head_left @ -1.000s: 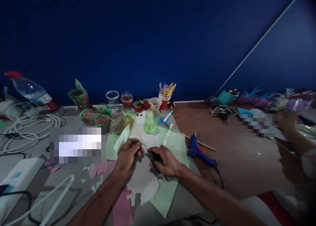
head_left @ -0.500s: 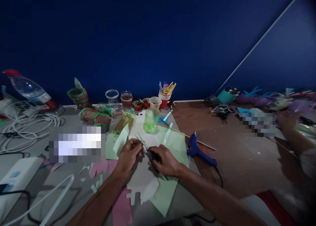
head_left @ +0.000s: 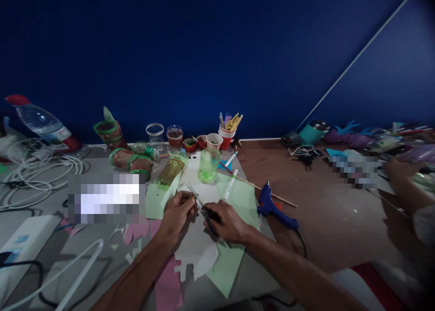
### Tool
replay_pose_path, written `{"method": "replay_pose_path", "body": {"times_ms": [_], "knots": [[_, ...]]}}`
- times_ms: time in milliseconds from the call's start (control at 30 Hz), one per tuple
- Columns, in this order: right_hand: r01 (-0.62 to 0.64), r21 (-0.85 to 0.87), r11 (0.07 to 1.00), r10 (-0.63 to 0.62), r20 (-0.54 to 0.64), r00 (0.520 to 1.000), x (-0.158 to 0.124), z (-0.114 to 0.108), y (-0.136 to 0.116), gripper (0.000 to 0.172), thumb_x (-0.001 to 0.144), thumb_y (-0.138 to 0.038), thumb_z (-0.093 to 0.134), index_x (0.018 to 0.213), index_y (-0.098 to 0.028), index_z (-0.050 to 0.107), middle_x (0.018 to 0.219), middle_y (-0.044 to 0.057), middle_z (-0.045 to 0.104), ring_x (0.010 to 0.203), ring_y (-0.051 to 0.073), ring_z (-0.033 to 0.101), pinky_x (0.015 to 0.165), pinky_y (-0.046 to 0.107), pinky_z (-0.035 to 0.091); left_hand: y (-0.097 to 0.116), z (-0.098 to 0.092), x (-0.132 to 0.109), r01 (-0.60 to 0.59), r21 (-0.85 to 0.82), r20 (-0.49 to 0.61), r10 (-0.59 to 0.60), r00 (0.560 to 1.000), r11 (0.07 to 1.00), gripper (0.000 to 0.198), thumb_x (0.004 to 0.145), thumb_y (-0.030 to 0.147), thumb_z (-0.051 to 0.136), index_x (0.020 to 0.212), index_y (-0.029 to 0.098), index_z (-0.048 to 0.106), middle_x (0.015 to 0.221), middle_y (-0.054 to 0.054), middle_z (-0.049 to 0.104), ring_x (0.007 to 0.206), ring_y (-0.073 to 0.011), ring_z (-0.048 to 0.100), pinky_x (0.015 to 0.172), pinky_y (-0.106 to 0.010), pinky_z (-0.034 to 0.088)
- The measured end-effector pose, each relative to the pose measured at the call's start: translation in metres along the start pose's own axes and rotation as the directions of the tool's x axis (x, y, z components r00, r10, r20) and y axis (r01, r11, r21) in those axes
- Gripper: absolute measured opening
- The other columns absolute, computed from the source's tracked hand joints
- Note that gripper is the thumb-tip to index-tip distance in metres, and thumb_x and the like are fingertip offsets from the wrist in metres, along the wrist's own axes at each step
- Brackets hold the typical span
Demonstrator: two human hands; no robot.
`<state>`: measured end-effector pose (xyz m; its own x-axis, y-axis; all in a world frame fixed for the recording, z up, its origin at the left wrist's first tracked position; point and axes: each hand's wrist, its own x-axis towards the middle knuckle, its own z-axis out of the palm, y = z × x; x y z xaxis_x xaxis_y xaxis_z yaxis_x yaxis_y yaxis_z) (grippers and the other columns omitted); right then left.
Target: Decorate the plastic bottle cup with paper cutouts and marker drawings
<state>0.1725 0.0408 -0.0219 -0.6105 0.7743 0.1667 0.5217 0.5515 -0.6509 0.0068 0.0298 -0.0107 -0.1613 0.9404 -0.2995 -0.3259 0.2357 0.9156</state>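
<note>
My right hand point(head_left: 227, 221) is closed round the dark handles of a pair of scissors point(head_left: 200, 203), whose blades point up and left toward my left hand. My left hand point(head_left: 176, 210) pinches a small piece at the blade tips; I cannot make out what it is. Both hands rest over light green paper point(head_left: 238, 196) and a white cut-out sheet point(head_left: 197, 252) on the grey table.
A blue glue gun point(head_left: 273, 208) lies just right of my right hand, with a white marker point(head_left: 230, 184) and a green cup point(head_left: 208, 164) beyond. Bottles, cups of tools and white cables crowd the back and left. Another person's hand point(head_left: 399, 172) works at far right.
The pale green flap that stood up by my left hand now lies flat. My hands and the scissors have barely shifted. The other person's hand at right has moved a little.
</note>
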Motion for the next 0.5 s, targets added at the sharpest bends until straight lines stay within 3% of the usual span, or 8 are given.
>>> {"method": "replay_pose_path", "body": {"times_ms": [367, 500], "knots": [[0.006, 0.011, 1.000, -0.006, 0.006, 1.000, -0.0009, 0.0017, 0.0051, 0.011, 0.075, -0.016, 0.056, 0.085, -0.018, 0.062, 0.075, 0.003, 0.066, 0.068, 0.017, 0.052, 0.069, 0.026, 0.035, -0.0004, -0.0011, 0.0011, 0.030, -0.033, 0.018, -0.029, 0.999, 0.999, 0.022, 0.059, 0.024, 0.071, 0.069, 0.014, 0.055, 0.049, 0.006, 0.052, 0.043, -0.0037, 0.043, 0.042, -0.014, 0.033], [-0.050, 0.063, 0.997, 0.053, -0.049, 0.997, -0.0016, 0.0032, 0.0085, 0.021, 0.072, -0.021, 0.060, 0.092, -0.018, 0.063, 0.071, 0.002, 0.065, 0.066, 0.017, 0.051, 0.066, 0.026, 0.036, 0.0012, 0.0005, 0.0008, 0.061, -0.117, 0.018, -0.059, 0.998, 0.991, 0.023, 0.057, 0.022, 0.072, 0.070, 0.015, 0.053, 0.053, 0.006, 0.054, 0.043, -0.0041, 0.046, 0.043, -0.015, 0.036]]}}
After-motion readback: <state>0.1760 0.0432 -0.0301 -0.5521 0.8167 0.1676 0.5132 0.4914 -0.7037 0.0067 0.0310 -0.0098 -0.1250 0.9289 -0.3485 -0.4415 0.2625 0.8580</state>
